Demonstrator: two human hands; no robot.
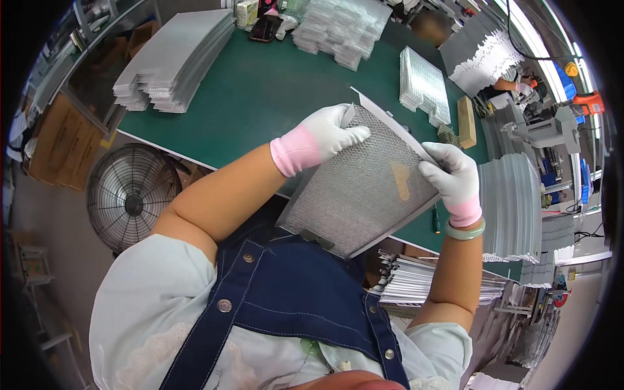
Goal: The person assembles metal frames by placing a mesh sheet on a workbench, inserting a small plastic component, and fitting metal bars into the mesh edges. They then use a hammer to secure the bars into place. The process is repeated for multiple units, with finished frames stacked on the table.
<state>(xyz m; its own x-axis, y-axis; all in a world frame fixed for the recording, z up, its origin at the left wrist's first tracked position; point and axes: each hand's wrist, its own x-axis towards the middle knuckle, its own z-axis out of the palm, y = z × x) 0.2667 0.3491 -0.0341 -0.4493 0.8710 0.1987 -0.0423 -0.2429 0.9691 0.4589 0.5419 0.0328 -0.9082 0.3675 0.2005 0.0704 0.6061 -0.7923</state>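
Observation:
I hold a flat rectangular metal mesh filter panel (357, 188) tilted above the near edge of a green worktable (260, 91). My left hand (328, 133), in a white glove with a pink cuff, grips the panel's far left corner. My right hand (453, 177), gloved the same way and with a pale green bangle at the wrist, pinches the right edge where a thin metal frame strip (390, 123) lies along the panel's top side. A small metal latch (317, 238) sits on the panel's near edge.
Stacks of mesh sheets lie on the table at far left (172, 62), far middle (341, 29) and right (424, 84). A wooden block (466, 121) lies by the right stack. More panels are stacked at right (513, 205). A floor fan (130, 195) stands at lower left.

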